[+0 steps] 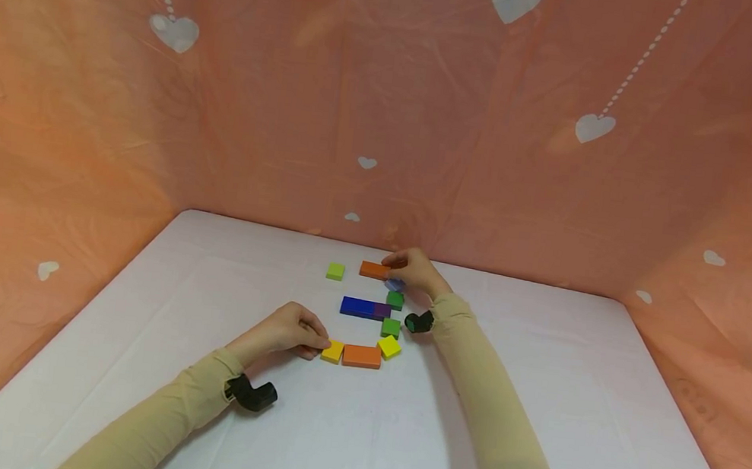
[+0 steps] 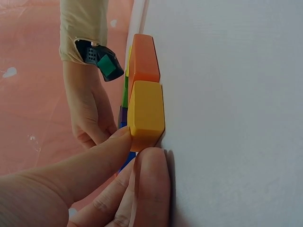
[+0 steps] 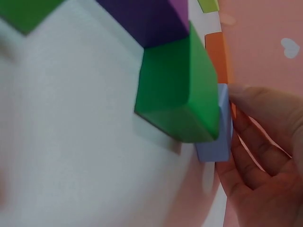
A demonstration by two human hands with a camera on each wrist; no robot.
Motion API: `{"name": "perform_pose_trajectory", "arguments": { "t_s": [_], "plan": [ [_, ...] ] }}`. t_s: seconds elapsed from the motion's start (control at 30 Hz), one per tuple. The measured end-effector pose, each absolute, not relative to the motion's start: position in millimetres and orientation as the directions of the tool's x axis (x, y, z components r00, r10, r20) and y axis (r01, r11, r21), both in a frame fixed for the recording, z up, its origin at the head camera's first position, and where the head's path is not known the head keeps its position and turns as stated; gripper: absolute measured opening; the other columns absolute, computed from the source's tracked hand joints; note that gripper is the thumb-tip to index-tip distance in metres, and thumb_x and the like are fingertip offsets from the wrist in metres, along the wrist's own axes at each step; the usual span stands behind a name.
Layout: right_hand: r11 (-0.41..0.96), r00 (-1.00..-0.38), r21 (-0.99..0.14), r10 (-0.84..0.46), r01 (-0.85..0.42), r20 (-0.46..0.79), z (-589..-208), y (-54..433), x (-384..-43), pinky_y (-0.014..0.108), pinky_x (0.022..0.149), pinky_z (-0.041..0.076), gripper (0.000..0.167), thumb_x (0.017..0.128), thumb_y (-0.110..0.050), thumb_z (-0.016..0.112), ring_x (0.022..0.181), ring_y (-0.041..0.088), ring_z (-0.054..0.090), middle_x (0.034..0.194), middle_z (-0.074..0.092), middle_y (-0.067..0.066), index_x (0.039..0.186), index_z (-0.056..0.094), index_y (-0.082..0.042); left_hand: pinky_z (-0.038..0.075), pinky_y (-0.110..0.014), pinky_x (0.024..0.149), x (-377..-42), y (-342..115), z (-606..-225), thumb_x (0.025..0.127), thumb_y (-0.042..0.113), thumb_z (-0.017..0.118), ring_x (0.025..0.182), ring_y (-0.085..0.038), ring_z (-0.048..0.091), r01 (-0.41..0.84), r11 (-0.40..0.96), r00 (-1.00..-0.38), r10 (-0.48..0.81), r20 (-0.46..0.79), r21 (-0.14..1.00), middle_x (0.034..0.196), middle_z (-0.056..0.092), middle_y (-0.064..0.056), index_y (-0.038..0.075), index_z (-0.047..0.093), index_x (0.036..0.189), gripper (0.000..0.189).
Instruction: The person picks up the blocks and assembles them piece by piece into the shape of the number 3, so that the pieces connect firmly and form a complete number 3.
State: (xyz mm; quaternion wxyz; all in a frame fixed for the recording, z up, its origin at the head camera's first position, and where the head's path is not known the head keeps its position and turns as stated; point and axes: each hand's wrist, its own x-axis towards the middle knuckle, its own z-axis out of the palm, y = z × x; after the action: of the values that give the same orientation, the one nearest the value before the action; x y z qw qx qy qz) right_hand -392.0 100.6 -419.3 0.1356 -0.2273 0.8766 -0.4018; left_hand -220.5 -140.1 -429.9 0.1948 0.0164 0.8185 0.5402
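My left hand [image 1: 289, 330] pinches a yellow block [image 2: 147, 113] by its near end, between thumb and forefinger. The block lies against the left end of an orange block [image 1: 361, 357]. At the far side, my right hand [image 1: 416, 271] holds a light blue block [image 3: 215, 146], its thumb at the block's upper edge. Beyond the light blue block lies another orange block [image 1: 374, 270], partly hidden by the fingers in the head view. A green block [image 3: 175, 90] stands just in front of the light blue one.
A blue block [image 1: 357, 307] and a purple block [image 1: 382, 311] form a middle bar. Another green block [image 1: 390, 328] and a tilted yellow block [image 1: 389, 347] lie at the right side. A lime block [image 1: 335, 271] sits at far left. An orange curtain [image 1: 334, 108] hangs behind the white table [image 1: 539, 382].
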Motion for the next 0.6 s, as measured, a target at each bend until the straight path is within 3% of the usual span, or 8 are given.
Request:
{"name": "perform_pose_trajectory", "arguments": {
  "t_s": [0.6],
  "plan": [
    [0.550, -0.871, -0.797, -0.487, -0.247, -0.066, -424.1, 106.8, -394.3, 0.033, 0.094, 0.048, 0.023, 0.095, -0.010, 0.061, 0.105, 0.023, 0.056, 0.117, 0.065, 0.009, 0.116, 0.069, -0.004, 0.057, -0.029, 0.061, -219.5, -140.2, -427.7, 0.084, 0.006, 0.073, 0.062, -0.015, 0.062, -0.188, 0.406, -0.923, 0.238, -0.302, 0.894, 0.078, 0.067, -0.009, -0.004, 0.070, 0.093, 0.014]
  ]
}}
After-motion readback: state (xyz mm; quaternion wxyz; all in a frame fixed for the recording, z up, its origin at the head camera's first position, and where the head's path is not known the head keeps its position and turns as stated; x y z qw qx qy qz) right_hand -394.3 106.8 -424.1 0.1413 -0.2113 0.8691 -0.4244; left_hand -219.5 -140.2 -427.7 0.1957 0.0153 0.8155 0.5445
